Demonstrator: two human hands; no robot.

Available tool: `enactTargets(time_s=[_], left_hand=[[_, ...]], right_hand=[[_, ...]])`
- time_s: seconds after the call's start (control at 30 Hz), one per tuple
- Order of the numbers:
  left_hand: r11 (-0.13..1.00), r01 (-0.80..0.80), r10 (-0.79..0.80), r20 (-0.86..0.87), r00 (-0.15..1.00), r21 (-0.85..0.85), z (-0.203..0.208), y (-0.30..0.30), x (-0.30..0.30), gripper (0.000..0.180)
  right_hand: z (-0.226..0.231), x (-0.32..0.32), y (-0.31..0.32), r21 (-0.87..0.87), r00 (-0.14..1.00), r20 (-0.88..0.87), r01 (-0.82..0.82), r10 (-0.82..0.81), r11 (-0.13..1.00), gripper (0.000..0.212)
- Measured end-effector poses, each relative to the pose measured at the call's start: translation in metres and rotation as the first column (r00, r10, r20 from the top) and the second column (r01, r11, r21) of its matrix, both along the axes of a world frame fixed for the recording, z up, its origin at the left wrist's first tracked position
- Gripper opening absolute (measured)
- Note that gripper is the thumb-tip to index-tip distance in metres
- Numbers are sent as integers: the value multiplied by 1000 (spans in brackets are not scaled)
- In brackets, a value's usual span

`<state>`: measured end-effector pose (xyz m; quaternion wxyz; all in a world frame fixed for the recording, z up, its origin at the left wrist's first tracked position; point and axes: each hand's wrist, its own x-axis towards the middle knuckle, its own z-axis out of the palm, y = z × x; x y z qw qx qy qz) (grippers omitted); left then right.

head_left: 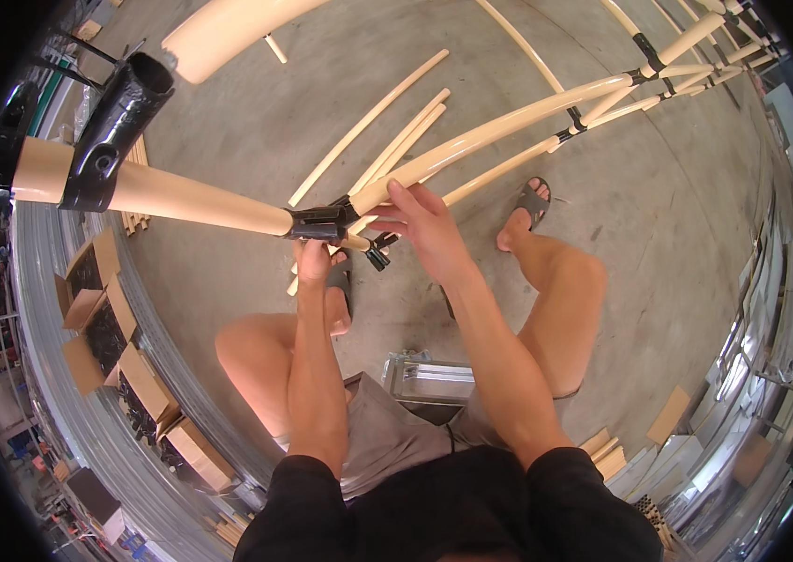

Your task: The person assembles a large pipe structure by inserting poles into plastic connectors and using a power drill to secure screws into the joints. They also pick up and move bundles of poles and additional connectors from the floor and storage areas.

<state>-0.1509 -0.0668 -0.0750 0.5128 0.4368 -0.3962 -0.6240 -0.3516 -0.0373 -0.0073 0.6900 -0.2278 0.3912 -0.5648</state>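
A cream-coated pipe runs in from the left into a black pipe joint in front of me. From below, my left hand grips this joint, its fingertips partly hidden. A second cream pipe rises from the joint toward the upper right. My right hand is closed on its lower end, thumb on top. Just below the joint shows another small black connector. On the left pipe sits a larger black joint with an open socket.
Several loose cream pipes lie on the concrete floor ahead. A joined pipe frame stretches to the upper right. Open cardboard boxes of black parts rest on grey tubing at the left. A metal-framed stool is beneath me.
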Motion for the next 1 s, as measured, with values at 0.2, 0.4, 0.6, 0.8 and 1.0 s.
enactTargets(time_s=[0.2, 0.4, 0.6, 0.8, 1.0], left_hand=[[999, -30, 29, -34, 999, -33, 0, 2, -8, 22], [998, -62, 61, 81, 995, 10, -2, 0, -8, 27], [994, -63, 68, 50, 996, -89, 6, 1, -19, 9], [989, 3, 16, 127, 992, -145, 24, 2, -13, 12], [991, 93, -61, 285, 957, -101, 85, 13, -29, 16]], right_hand=[[2, 7, -10, -11, 1000, 9, 22, -22, 1000, 35], [8, 14, -11, 18, 996, 57, 68, -69, 998, 32], [12, 14, -10, 101, 995, 35, 87, -91, 991, 37], [23, 9, -8, 88, 998, 46, -40, 36, 995, 41], [36, -13, -5, 168, 960, -223, -131, 167, 977, 43]])
